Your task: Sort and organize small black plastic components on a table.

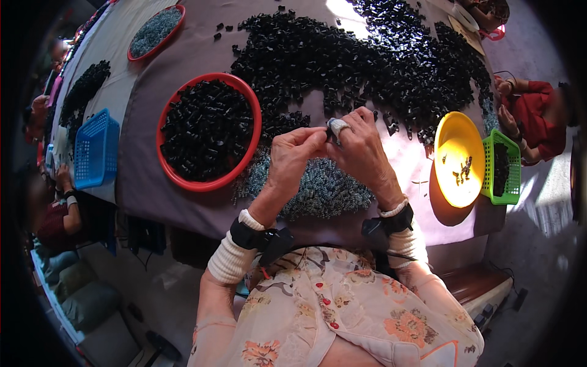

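Observation:
My left hand (290,160) and my right hand (364,148) meet above the near part of the table, both closed in a pinch with fingertips close together. A small black plastic piece (331,133) shows partly at the right fingertips; the fingers hide most of it. What the left fingertips pinch is hidden. A whitish wrap (338,126) covers one finger of my right hand. Beneath both hands lies a heap of small grey metal springs (324,192). Just beyond them spreads a large pile of small black plastic pieces (306,58).
A red basin (257,131) full of black pieces stands left. Farther off is a red tray (183,18) of grey springs. A blue basket (95,153) sits at the left edge. On the right are a yellow bowl (455,131) with a few pieces, a green basket (513,177) and a person in red (538,113).

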### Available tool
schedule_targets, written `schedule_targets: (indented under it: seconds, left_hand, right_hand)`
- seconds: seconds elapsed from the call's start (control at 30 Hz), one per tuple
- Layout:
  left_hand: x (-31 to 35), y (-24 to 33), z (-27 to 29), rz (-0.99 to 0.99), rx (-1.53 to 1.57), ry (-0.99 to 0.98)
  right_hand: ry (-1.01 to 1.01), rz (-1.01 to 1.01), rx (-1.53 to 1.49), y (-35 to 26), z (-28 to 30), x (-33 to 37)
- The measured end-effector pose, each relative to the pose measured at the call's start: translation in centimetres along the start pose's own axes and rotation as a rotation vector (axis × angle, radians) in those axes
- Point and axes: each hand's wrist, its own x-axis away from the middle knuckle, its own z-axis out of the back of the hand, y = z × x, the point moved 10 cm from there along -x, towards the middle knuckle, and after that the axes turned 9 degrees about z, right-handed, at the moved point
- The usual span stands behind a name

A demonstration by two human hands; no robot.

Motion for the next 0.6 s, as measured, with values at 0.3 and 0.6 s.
schedule_targets:
  seconds: [0.3,0.6]
  left_hand:
    - [0.1,-1.5,-0.7,0.116,0.090,-0.169]
    - [0.3,-1.8,-0.9,0.163,0.104,-0.179]
  right_hand:
    - [0.009,-0.008,-0.064,-0.2,0.1,0.0]
    - [0.071,-0.002,-0.125,0.0,0.0,0.2]
